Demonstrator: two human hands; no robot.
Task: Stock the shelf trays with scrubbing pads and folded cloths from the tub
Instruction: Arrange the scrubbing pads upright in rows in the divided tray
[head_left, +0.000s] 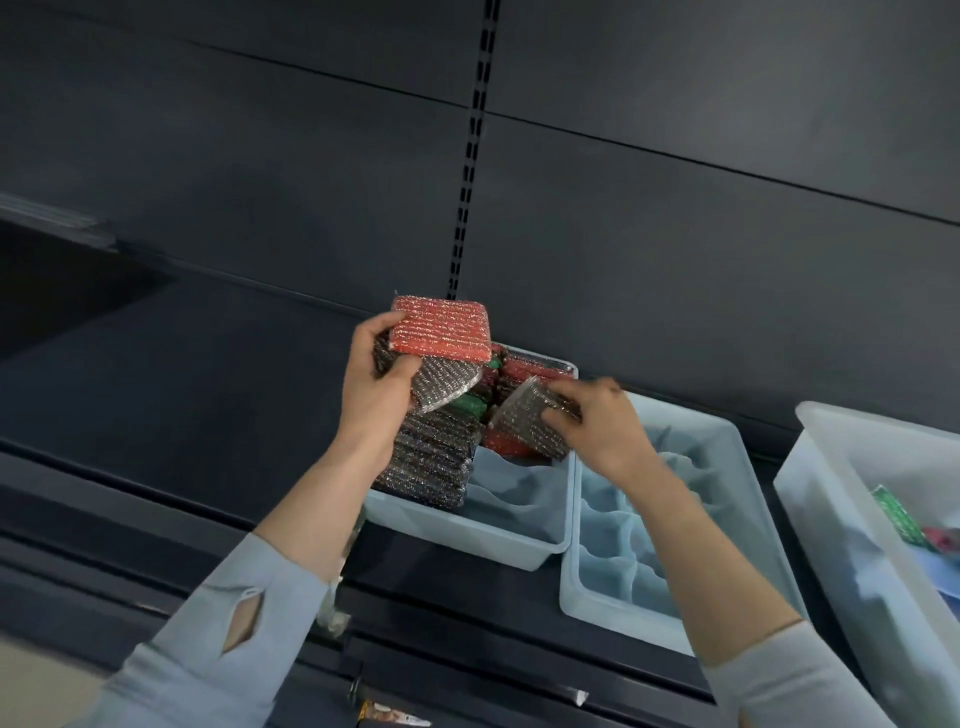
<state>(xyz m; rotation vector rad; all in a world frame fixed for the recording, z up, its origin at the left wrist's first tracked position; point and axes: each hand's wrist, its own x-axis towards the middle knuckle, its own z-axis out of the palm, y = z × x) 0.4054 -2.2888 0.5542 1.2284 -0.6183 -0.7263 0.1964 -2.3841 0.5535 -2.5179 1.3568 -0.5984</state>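
Left tray (498, 540): partly filled with stacked scrubbing pads (431, 462), dark, red and green.
Right tray (587, 587): divided compartments, seen bare.
Tub (831, 499): a green pad (896, 514) is seen inside.
Left hand (376, 384): a red pad (441, 328) and a dark pad (441, 384) are gripped above the left tray.
Right hand (602, 421): a silver-dark pad (530, 415) is pinched over the stack.

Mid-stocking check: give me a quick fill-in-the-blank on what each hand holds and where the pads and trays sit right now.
1. The left hand holds a silver pad under a ____ pad.
2. The right hand grips one ____ pad.
3. The pads are stacked in the ____ of the two blue shelf trays.
4. The divided tray beside it holds ____ pads.

Missing words: red; silver; left; no
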